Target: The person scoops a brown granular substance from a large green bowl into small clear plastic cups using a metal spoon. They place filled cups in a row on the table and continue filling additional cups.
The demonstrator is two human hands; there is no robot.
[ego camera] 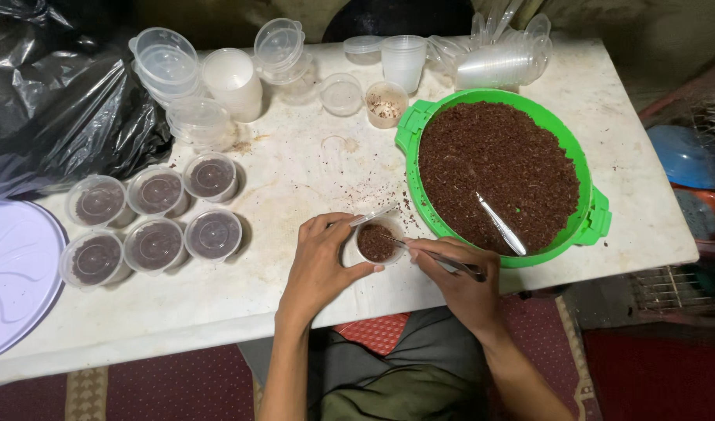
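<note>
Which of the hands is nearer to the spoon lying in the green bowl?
The right hand. It is just below the spoon, near the green bowl rim, holding a thin tool. The left hand is farther left, around a small cup.

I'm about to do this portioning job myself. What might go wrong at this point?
The small cup sits close to the table edge, steadied only by the left hand, so a nudge may tip it onto the lap. The right hand works a thin tool in the full cup, so brown crumbs may spill, as some already have. The spoon resting in the green bowl may get knocked.
</note>
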